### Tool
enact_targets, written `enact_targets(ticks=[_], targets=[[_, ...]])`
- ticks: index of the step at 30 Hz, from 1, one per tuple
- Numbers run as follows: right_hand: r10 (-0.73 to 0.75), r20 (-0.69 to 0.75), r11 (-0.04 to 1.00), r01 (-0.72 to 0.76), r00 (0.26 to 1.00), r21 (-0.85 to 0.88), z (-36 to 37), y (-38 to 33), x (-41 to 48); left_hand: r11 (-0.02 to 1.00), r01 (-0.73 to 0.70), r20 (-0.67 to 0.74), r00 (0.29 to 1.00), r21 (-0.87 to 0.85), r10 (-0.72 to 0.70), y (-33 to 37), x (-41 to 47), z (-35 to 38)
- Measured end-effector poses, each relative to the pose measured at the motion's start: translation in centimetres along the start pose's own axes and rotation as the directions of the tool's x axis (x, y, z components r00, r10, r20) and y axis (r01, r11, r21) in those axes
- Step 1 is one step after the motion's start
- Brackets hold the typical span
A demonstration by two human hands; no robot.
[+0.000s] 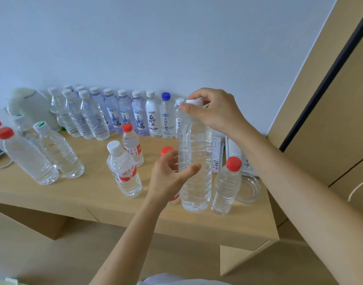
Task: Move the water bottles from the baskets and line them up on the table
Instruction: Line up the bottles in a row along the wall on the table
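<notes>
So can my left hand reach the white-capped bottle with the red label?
Probably yes: the white-capped bottle stands left of your left hand, nothing between, but that hand must first release the big bottle.

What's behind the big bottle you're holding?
A white-capped bottle of the back row and a remote peek out beside the big bottle; the rest of each is covered.
</notes>
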State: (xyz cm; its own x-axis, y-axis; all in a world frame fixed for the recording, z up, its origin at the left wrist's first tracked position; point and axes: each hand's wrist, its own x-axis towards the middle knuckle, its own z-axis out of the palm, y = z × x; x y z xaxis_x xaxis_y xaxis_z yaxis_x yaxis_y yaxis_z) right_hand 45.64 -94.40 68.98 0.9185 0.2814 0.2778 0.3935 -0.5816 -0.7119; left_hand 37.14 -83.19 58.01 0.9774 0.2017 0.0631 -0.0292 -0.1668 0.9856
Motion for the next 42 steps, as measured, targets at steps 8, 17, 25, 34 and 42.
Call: enact_targets(ticks=[8, 17, 25, 34, 42], targets=[[-0.199, 0.042, 0.978, 0.195, 0.979, 0.078, -0.5, -4.1, 1.4, 0.997, -0.052, -0.086, 0.995, -0.061, 0.047, 2.7, -0.8, -2.2], [-0.377, 0.148, 0.914, 0.342, 0.914, 0.217, 4.9, -12.3, 5.6, 0.992, -0.093, -0.334, 0.941, -0.085, 0.060, 5.1, 0.1, -10.7], [-0.382, 0.118, 0.912, 0.354, 0.917, 0.206, 12.9, -17.9, 10.0, 0.998, -0.055, -0.375, 0.925, 0.019, 0.058, 3.2, 4.4, -20.7], [-0.252, -0.005, 0.960, 0.251, 0.968, 0.124, 20.5, -21.2, 15.2, 0.949, -0.024, -0.110, 0.992, 0.315, 0.062, 1.9, 12.9, -32.2], [-0.099, 0.008, 0.995, 0.099, 0.995, -0.028, 24.3, -19.6, 18.6, 0.787, -0.013, 0.206, 0.968, 0.617, -0.146, 2.0, 21.0, -35.6]])
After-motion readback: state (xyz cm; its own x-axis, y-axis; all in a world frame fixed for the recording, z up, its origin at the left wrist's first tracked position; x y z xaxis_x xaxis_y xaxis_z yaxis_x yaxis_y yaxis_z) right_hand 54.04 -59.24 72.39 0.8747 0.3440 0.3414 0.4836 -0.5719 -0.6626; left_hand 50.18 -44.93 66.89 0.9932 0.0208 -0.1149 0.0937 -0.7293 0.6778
